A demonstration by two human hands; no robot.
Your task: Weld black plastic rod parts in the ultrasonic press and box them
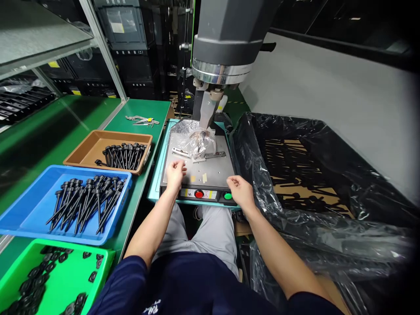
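Observation:
My left hand (pixel 176 175) hovers over the front left of a grey metal machine plate (pixel 215 175), its fingers loosely curled and nothing showing in them. Beside the green button (pixel 227 196) is my right hand (pixel 242 191), fingers bent in toward the thumb, also with nothing showing. A red button (pixel 198 194) lies between the hands on the front panel. Behind them, clear plastic film (pixel 201 143) wraps a fixture on the plate, hiding most of what it holds. The machine's metal horn (pixel 208 111) reaches down to that film; whether it touches is hard to tell.
At left stand a brown tray (pixel 88 146) and a blue tray (pixel 29 197) of black stemmed parts, and a green tray (pixel 65 273) of small black pieces. Pliers (pixel 142 120) lie behind. On the right, a black-lined bin (pixel 244 135) holds many black parts on cardboard.

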